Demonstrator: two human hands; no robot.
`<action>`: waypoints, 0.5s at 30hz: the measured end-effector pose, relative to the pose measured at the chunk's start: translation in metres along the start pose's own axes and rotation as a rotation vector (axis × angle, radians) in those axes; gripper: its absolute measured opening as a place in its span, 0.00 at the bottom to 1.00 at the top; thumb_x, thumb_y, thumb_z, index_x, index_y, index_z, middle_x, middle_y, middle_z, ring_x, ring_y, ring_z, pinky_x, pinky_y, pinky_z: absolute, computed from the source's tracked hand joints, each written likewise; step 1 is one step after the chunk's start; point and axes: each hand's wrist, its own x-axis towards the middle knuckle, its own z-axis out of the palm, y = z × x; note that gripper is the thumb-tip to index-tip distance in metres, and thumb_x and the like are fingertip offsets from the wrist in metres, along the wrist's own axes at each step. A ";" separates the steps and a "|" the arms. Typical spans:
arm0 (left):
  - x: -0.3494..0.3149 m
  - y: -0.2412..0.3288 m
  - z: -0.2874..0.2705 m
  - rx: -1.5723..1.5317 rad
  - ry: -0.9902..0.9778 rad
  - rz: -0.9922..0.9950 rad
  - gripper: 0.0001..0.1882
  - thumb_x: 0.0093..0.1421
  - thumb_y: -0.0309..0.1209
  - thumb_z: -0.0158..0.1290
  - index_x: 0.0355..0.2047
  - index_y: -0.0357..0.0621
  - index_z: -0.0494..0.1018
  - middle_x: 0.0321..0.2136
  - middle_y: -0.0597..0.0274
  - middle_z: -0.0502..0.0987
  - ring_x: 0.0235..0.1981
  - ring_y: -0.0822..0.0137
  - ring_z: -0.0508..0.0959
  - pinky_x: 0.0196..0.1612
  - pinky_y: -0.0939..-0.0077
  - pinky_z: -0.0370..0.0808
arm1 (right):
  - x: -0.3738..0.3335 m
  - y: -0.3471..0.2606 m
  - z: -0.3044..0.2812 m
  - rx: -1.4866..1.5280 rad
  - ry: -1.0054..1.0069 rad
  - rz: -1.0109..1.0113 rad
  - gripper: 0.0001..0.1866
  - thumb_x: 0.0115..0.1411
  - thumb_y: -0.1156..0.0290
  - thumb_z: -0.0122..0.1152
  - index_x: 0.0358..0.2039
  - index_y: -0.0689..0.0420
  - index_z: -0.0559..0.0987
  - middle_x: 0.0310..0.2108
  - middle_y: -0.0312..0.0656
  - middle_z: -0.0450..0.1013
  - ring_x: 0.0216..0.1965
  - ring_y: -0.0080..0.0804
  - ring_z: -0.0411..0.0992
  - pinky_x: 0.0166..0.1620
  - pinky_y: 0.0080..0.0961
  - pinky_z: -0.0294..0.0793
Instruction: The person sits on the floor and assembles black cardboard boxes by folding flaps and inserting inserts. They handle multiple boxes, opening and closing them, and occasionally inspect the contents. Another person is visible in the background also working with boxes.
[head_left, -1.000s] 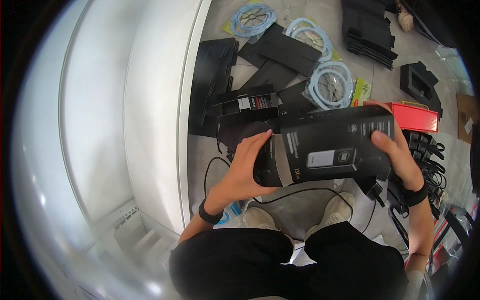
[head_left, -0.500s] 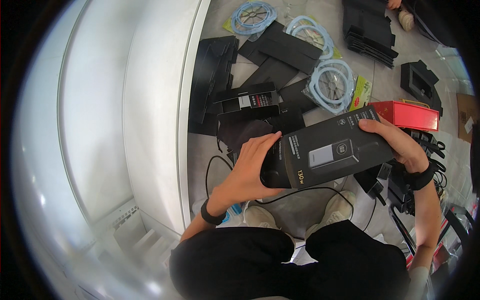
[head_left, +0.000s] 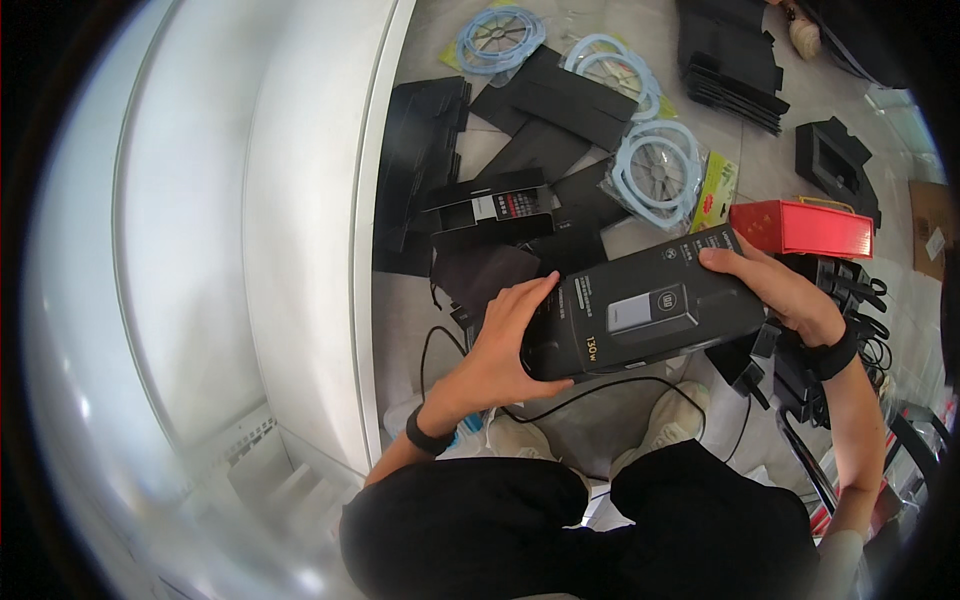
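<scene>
A black power bank box (head_left: 650,315), printed with a picture of the device, is held up between my two hands above my feet. My left hand (head_left: 505,335) wraps its left end, with the thumb along the lower edge and the fingers at the upper edge. At the right end my right hand (head_left: 785,290) grips it, the thumb lying on the printed face and the other fingers hidden behind. Below and beyond the box lie an opened black box (head_left: 495,207) with a printed insert and a dark cloth pouch (head_left: 480,275).
Bagged light-blue ring-shaped items (head_left: 655,175) and flat black cartons (head_left: 575,95) cover the floor ahead. A red box (head_left: 800,228) stands at the right, near tangled black cables (head_left: 870,320). A white shelf wall (head_left: 310,200) rises on the left. Another person's hand shows at the top right.
The box has shifted slightly left and tilted a little, its printed face turned more upward. Both hands have moved along with it and keep their grip.
</scene>
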 end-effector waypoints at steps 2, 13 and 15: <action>-0.001 0.001 0.002 0.030 -0.006 0.002 0.60 0.40 0.34 0.75 0.73 0.44 0.55 0.66 0.48 0.59 0.67 0.48 0.60 0.69 0.58 0.58 | -0.001 0.001 0.000 -0.028 -0.002 -0.022 0.44 0.64 0.46 0.63 0.71 0.59 0.61 0.55 0.40 0.73 0.53 0.22 0.73 0.55 0.15 0.69; 0.002 0.000 0.018 0.054 0.054 -0.046 0.63 0.38 0.40 0.77 0.73 0.44 0.55 0.63 0.48 0.61 0.64 0.46 0.61 0.68 0.55 0.58 | 0.001 0.007 0.009 -0.061 0.078 -0.081 0.42 0.64 0.49 0.63 0.71 0.60 0.61 0.54 0.41 0.74 0.51 0.22 0.73 0.54 0.16 0.70; 0.004 -0.006 0.022 0.061 0.078 -0.026 0.62 0.38 0.41 0.78 0.71 0.44 0.57 0.62 0.48 0.61 0.63 0.46 0.62 0.67 0.55 0.58 | 0.004 0.011 0.010 -0.051 0.086 -0.095 0.42 0.64 0.49 0.63 0.71 0.60 0.61 0.54 0.41 0.74 0.51 0.22 0.73 0.53 0.16 0.70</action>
